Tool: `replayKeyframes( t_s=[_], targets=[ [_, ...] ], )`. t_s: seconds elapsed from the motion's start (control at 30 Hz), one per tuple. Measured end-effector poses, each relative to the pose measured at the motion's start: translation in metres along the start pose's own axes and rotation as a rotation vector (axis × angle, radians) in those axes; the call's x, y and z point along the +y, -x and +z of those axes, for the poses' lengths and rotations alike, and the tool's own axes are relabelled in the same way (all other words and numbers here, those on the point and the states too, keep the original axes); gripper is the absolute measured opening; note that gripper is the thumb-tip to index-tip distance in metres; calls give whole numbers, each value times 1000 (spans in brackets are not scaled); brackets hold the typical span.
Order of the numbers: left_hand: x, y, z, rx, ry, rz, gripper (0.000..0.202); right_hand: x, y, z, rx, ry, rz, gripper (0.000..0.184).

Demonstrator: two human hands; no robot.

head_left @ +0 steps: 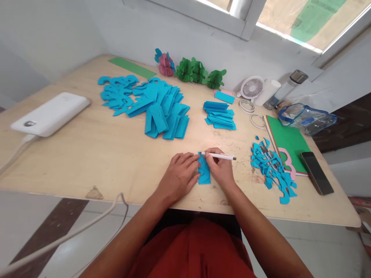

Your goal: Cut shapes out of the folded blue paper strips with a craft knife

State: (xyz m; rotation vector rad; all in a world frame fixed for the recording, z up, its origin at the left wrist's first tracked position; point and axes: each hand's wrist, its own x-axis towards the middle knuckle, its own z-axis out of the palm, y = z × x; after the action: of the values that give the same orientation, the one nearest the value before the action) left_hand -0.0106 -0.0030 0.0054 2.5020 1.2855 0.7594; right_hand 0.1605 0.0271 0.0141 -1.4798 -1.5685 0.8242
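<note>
A small blue paper strip (205, 177) lies on the table near its front edge, with a curved line drawn on it. My left hand (181, 173) rests flat on the table beside the strip, its fingertips reaching onto the strip's left edge. My right hand (219, 166) is closed around a white pen (222, 156), which lies slanted nearly level with its tip at the top of the strip. Part of the strip is hidden under the fingers.
Blue folded papers (166, 104) and curved cutouts (117, 92) lie left; folded strips (219, 116) are stacked ahead. Blue scraps (271, 164), a pink paper shape (286, 158), green sheets (285, 139) and a phone (317, 172) lie right. A white power bank (52, 113) sits far left.
</note>
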Motion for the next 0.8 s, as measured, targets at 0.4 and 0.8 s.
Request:
replayKeyframes(
  t_s=[0.4,0.8],
  targets=[
    [-1,0,1,6,-19,19,24,1,8,-7,5,24,-22,17],
    [0,0,1,24,-33,23,23,-1,21,-13,18,37,-32,17]
  ],
)
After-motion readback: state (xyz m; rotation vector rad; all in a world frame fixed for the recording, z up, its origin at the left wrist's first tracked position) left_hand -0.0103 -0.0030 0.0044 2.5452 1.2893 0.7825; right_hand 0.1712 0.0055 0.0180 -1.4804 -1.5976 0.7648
